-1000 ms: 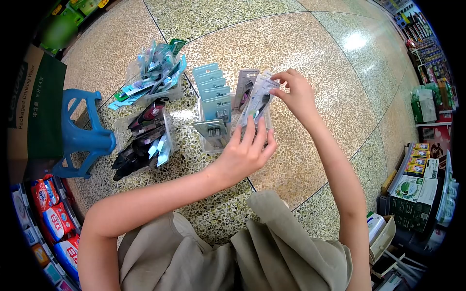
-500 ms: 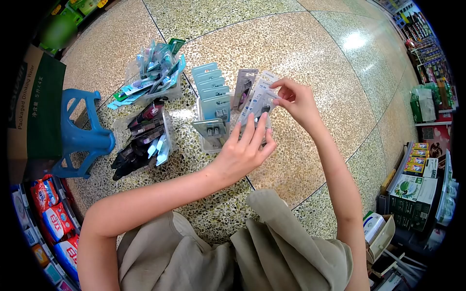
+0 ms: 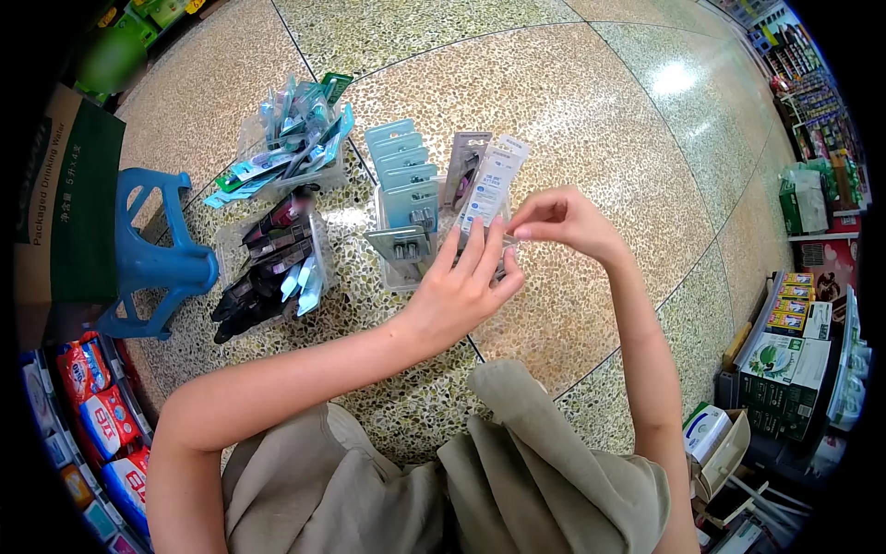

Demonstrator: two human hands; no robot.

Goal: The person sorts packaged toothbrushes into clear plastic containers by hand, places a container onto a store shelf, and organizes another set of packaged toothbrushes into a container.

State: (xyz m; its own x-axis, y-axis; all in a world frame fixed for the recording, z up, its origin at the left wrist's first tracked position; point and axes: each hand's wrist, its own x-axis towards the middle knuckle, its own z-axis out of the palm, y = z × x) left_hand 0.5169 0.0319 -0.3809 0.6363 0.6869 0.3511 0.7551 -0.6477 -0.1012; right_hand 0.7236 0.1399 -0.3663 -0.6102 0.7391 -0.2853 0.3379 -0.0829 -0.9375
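A clear plastic bin [image 3: 395, 280] on the floor holds a row of blue-backed blister packs [image 3: 403, 177] on its left side. On its right side stand a grey blister pack [image 3: 466, 157] and a white printed pack [image 3: 494, 185], which leans to the right. My left hand [image 3: 461, 291] has its fingers stretched out, their tips against the lower part of the white pack. Just right of that pack, my right hand [image 3: 568, 223] has thumb and forefinger pinched together at the bin's right side. What lies in the pinch, if anything, is too small to make out.
Left of the bin stand a container of blue toothbrush-like packs [image 3: 295, 138] and a container of dark packs [image 3: 277, 249]. Further left are a blue plastic stool [image 3: 157, 258] and a drinking water carton [image 3: 74, 203]. Stocked shelves [image 3: 803, 369] line the right edge.
My right hand has dropped from the upper part of a clear-fronted pack to the bin's right side. That pack is lower or hidden now, and the white pack's printed face shows more.
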